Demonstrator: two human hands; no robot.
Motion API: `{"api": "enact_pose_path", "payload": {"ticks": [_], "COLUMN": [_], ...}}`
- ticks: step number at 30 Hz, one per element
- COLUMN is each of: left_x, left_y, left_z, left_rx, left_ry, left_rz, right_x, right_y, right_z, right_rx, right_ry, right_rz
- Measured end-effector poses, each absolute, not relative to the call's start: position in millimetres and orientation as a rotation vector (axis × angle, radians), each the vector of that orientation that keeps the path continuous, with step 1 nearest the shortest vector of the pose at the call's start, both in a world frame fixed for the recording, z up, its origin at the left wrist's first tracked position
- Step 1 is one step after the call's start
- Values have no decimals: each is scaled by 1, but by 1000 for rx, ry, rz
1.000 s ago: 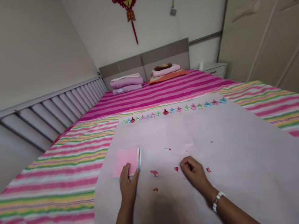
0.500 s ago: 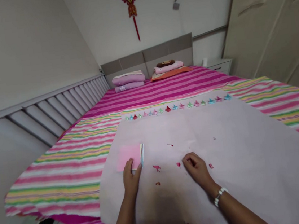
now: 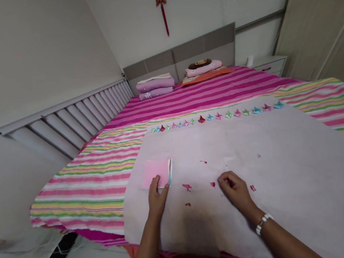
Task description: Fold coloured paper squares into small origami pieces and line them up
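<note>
My left hand [image 3: 157,195] lies at the near right corner of a square stack of coloured paper [image 3: 154,171], pink on top, with its thumb and fingers apart. Curled on the pale sheet [image 3: 287,202] is my right hand [image 3: 236,189], its fingers closed; whether anything is inside them is hidden. Just left of its knuckles sits a small red scrap [image 3: 212,184]. A larger pink-red shape [image 3: 186,187] and a brownish one [image 3: 188,204] lie between the hands. To the right of my right hand is another red piece [image 3: 253,188].
A row of small folded paper pieces [image 3: 201,119] in red, green, blue and pink lines the sheet's far edge. The sheet lies on a bed with a striped cover [image 3: 88,189]. A white rail [image 3: 63,111] runs along the left; folded bedding [image 3: 155,85] is at the headboard.
The whole view has shifted slightly, so things appear further right and a little higher. Both hands keep about the same places and poses on the sheet and paper stack.
</note>
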State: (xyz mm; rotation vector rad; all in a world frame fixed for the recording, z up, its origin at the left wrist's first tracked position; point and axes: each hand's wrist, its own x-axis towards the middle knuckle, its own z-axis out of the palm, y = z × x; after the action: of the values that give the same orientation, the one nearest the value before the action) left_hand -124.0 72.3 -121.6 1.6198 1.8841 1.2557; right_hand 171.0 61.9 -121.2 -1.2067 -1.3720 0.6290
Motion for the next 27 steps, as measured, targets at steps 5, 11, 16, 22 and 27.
{"api": "enact_pose_path", "payload": {"ticks": [5, 11, 16, 22, 27], "left_x": [-124, -128, -128, -128, -128], "left_y": [71, 69, 68, 70, 70], "left_z": [-119, -116, -117, -119, -120], "left_rx": [1580, 1560, 1554, 1544, 1554], "left_ry": [1842, 1758, 1719, 1716, 1734], "left_rz": [1265, 1268, 1290, 1303, 1305], "right_x": [171, 171, 171, 172, 172], "right_y": [62, 62, 63, 63, 62], "right_z": [-121, -121, -123, -125, -124], "right_rx": [-1205, -1209, -1208, -1201, -1196], "right_ry": [-1376, -1376, -1377, -1381, -1382], "right_rz": [630, 639, 646, 656, 659]}}
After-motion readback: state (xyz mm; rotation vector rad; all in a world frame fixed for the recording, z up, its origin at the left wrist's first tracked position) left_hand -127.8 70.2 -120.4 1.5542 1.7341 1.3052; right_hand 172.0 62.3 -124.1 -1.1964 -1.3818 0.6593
